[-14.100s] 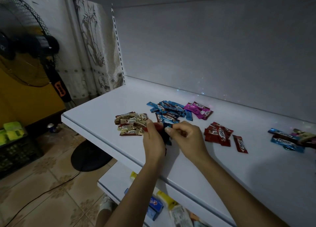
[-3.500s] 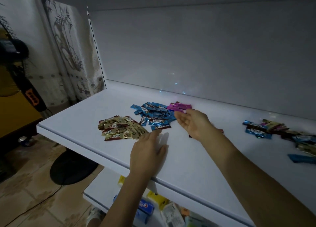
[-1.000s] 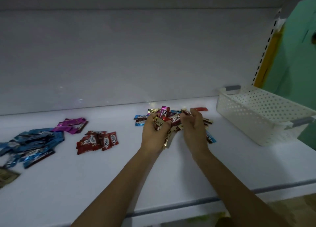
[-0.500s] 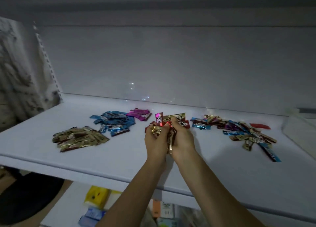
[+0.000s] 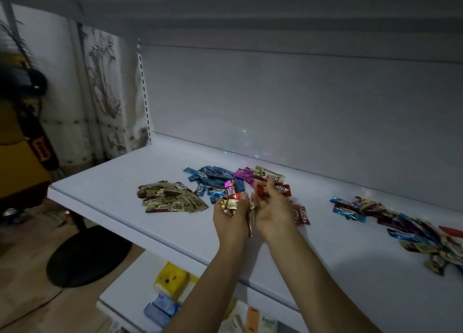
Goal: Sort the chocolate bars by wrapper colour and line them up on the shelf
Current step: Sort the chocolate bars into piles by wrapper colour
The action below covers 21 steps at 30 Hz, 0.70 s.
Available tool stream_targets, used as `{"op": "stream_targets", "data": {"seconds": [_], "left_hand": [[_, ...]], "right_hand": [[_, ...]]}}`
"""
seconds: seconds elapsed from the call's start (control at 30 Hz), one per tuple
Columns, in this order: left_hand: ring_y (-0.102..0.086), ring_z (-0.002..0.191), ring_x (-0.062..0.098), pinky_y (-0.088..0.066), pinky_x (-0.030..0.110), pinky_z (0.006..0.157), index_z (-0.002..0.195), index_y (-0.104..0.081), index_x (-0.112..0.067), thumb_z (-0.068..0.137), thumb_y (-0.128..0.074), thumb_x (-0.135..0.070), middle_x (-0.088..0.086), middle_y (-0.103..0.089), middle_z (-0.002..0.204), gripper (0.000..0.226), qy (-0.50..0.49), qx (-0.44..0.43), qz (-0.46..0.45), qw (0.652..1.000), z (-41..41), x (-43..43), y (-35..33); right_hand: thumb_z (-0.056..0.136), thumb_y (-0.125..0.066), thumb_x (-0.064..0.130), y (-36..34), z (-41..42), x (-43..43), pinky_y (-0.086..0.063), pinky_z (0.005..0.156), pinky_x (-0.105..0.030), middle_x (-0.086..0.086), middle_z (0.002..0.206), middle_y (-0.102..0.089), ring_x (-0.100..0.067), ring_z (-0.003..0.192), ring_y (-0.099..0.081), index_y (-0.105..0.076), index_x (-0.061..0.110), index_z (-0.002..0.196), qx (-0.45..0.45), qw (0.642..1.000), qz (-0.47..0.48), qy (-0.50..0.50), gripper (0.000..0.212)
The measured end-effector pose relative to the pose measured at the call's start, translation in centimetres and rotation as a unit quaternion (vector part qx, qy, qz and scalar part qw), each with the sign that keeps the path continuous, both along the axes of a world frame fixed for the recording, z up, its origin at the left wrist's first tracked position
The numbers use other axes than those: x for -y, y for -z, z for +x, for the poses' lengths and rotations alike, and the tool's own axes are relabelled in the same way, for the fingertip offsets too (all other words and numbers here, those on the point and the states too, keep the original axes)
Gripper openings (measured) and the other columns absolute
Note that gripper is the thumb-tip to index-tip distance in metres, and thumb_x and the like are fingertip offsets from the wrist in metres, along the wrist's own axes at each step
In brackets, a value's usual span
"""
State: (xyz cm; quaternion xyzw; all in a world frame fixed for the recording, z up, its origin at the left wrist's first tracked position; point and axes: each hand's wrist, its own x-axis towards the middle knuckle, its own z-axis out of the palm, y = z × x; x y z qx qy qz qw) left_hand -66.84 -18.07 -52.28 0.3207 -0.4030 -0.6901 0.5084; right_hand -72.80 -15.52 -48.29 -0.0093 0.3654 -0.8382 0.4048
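On the white shelf (image 5: 120, 182) lie sorted heaps of small chocolate bars: a gold heap (image 5: 169, 200) at the left, a blue heap (image 5: 213, 181) behind it, a few pink bars (image 5: 242, 176) and some red bars (image 5: 300, 213) by my right hand. An unsorted mixed pile (image 5: 411, 228) spreads at the right. My left hand (image 5: 231, 218) grips a bunch of gold and pink bars (image 5: 231, 199) above the shelf. My right hand (image 5: 271, 207), close beside it, holds red and gold bars (image 5: 270, 178). A gold bar hangs between the two hands.
A lower shelf (image 5: 125, 292) under the front edge carries a yellow pack (image 5: 171, 280), blue packs and other packets. A standing fan with a round black base (image 5: 85, 255) stands on the tiled floor at the left, in front of a patterned curtain.
The view has swung left since half a second ago. Both hands carried their handful of bars from the mixed pile leftward, now over the sorted heaps.
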Motion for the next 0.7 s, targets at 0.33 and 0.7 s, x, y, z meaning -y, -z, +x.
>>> {"op": "stream_targets", "data": {"seconds": [0.33, 0.7], "left_hand": [[-0.064, 0.092, 0.021, -0.053, 0.036, 0.078, 0.121, -0.054, -0.011, 0.089, -0.067, -0.024, 0.006, -0.066, 0.104, 0.036, -0.131, 0.093, -0.057, 0.985, 6.3, 6.8, -0.2], [-0.066, 0.088, 0.005, -0.051, 0.013, 0.069, 0.113, -0.059, -0.020, 0.091, -0.064, -0.019, -0.005, -0.069, 0.098, 0.023, -0.151, 0.099, -0.092, 0.979, 7.4, 7.2, 0.9]], "right_hand": [[0.094, -0.056, 0.019, -0.2, -0.3, 3.5, -0.034, 0.040, -0.019, 0.000, 0.064, -0.055, -0.009, 0.049, -0.043, -0.060, 0.014, 0.087, -0.387, 0.869, 0.275, -0.142, 0.010], [0.090, -0.061, 0.026, -1.3, 2.5, 12.9, -0.027, 0.040, -0.018, -0.004, 0.060, -0.048, -0.011, 0.043, -0.037, -0.056, 0.012, 0.079, -0.517, 0.767, 0.281, -0.255, 0.019]]}}
